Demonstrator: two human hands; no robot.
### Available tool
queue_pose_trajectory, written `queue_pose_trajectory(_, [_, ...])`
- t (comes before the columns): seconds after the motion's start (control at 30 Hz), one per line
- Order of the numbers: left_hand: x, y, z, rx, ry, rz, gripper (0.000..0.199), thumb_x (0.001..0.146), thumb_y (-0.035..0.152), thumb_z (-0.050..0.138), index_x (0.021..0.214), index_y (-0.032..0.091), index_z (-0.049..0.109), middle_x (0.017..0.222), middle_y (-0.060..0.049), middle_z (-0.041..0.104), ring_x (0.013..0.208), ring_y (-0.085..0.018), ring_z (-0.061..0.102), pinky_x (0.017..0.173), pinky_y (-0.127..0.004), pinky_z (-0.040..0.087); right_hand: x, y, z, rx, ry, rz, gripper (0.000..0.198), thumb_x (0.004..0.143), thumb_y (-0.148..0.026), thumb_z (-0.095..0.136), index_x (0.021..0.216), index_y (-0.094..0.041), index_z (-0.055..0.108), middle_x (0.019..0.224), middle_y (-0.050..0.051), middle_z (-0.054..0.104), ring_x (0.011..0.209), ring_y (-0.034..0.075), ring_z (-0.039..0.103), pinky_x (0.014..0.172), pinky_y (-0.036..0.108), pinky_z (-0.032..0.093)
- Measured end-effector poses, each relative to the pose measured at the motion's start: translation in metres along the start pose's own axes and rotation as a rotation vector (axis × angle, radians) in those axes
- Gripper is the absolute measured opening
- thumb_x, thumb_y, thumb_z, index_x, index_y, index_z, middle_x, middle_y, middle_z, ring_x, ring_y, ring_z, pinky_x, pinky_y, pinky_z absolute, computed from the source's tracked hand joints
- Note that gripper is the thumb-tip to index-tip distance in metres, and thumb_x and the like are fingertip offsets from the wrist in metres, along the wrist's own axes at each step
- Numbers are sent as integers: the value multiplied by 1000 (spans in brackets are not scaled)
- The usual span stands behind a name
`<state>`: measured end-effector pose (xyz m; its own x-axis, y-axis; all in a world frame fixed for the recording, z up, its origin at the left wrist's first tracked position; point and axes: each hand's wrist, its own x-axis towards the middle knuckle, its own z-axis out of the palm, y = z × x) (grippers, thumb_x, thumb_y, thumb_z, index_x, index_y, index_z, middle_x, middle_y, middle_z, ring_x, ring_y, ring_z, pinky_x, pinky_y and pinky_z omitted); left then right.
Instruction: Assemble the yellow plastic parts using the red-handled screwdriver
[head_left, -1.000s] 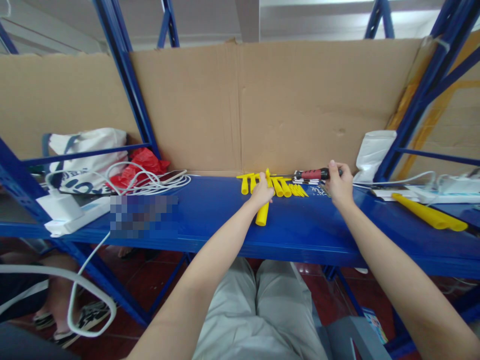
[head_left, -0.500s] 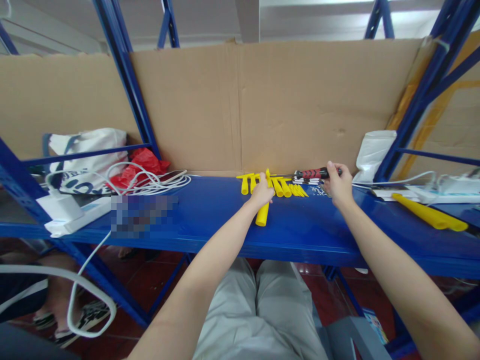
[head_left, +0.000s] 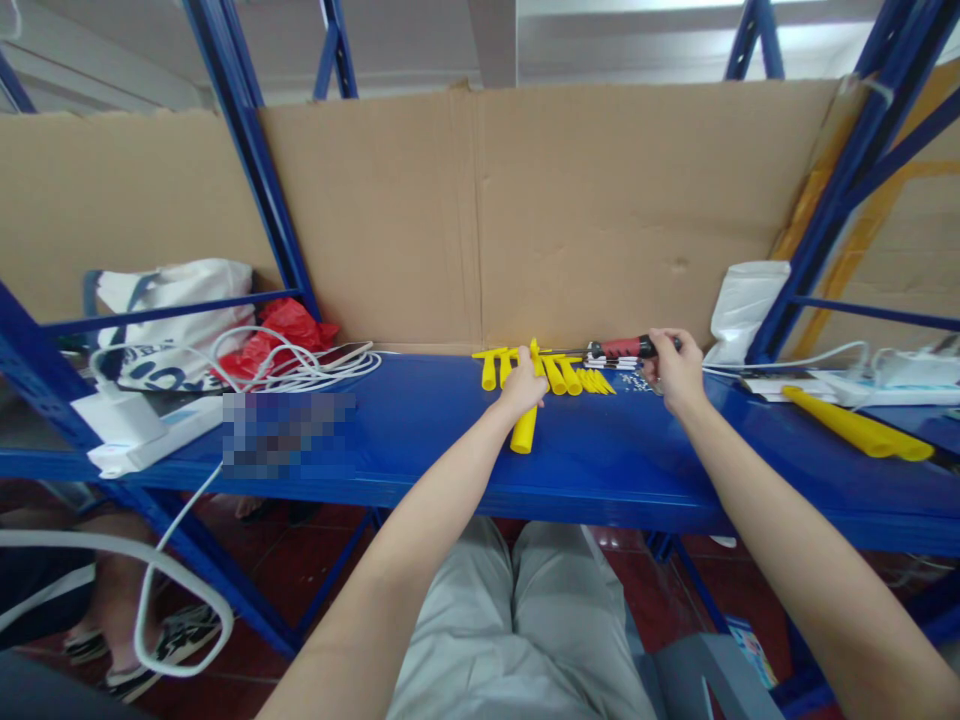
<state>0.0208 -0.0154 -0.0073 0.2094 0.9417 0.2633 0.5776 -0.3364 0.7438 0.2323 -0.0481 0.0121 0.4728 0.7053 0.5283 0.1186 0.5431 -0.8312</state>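
My left hand [head_left: 523,386] is closed on a yellow tube-handled piece [head_left: 524,430], its round open end pointing toward me over the blue shelf. In my right hand [head_left: 675,372] is a screwdriver with a red and black handle [head_left: 621,347]. The screwdriver's thin shaft points left, and its tip reaches the top of the held yellow piece; exact contact is too small to tell. Behind and beside my left hand lie several similar yellow pieces [head_left: 489,372] and a row of small flat yellow parts [head_left: 595,381]. Tiny silvery bits [head_left: 637,383] are scattered close to my right hand.
A cardboard panel [head_left: 600,210] backs the blue shelf [head_left: 435,430]. On the left are a power strip [head_left: 161,435], coiled white cable [head_left: 300,370], a red bag [head_left: 281,330] and a white cloth bag [head_left: 195,300]. Yellow cones [head_left: 855,425] lie at right. A seated person's leg shows lower left.
Almost nothing differs. My right hand and the screwdriver handle have shifted very slightly, with the grip slightly changed; my left hand holds the yellow piece in the same spot.
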Motion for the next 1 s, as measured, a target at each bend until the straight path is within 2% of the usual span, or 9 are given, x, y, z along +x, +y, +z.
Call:
queue_pose_trajectory(0.1, [-1,1,0,6,6,-6,37,82,14,45,114,21,29,82,-2,63,45,-10,57,50,-21,46,-1,-3,1,16,1,17,38,65,-52,67,76,-24,44,39,-10,44,28,10,37,28,22,23])
queue_pose_trajectory(0.17, [-1,1,0,8,7,-8,36,81,14,45,113,21,29,83,-2,63,45,-9,56,49,-20,45,-2,-4,1,24,-21,3,40,64,-55,66,76,-24,44,42,-9,47,30,11,39,28,23,24])
queue_pose_trajectory(0.27, [0,1,0,9,8,-9,36,81,13,45,112,20,29,83,-2,63,44,-9,55,48,-20,44,-2,-3,0,-3,-50,-19,44,67,-64,60,72,-24,42,38,-9,41,27,10,35,28,24,21])
queue_pose_trajectory(0.37, [0,0,0,4,7,-10,37,81,13,45,113,20,29,83,-3,63,44,-9,56,49,-20,44,-1,-1,-1,-31,-36,-4,44,68,-63,60,70,-24,41,35,-11,32,26,9,30,29,23,20])
queue_pose_trajectory(0.5, [-2,2,-1,2,2,4,36,80,13,45,112,20,29,85,-4,64,44,-9,56,49,-21,45,3,1,0,-20,-8,13,38,67,-54,65,77,-24,43,40,-10,39,30,9,35,30,22,23])
queue_pose_trajectory(0.6, [-3,3,-2,10,0,5,35,80,13,45,110,20,30,84,-4,63,43,-9,55,49,-21,45,3,2,0,13,-34,-8,39,68,-55,64,80,-24,43,46,-9,43,33,10,39,31,22,25])
queue_pose_trajectory(0.73, [-2,2,-1,13,-1,2,35,80,14,45,110,20,30,83,-3,63,44,-9,56,49,-20,44,2,3,-2,24,-47,-16,43,67,-61,64,73,-24,42,40,-10,36,30,9,34,30,23,22])
queue_pose_trajectory(0.83, [-1,1,-1,9,-3,4,35,80,14,45,112,20,30,81,-2,63,45,-10,57,49,-20,45,1,1,-2,48,-40,5,37,67,-53,66,69,-24,42,37,-11,31,29,9,31,29,23,22])
queue_pose_trajectory(1.0, [-1,1,-1,12,3,1,36,81,14,45,114,20,30,80,-2,63,46,-10,58,50,-20,45,1,-1,-1,90,-39,-11,31,65,-45,67,72,-24,45,42,-9,42,31,10,38,29,22,27])
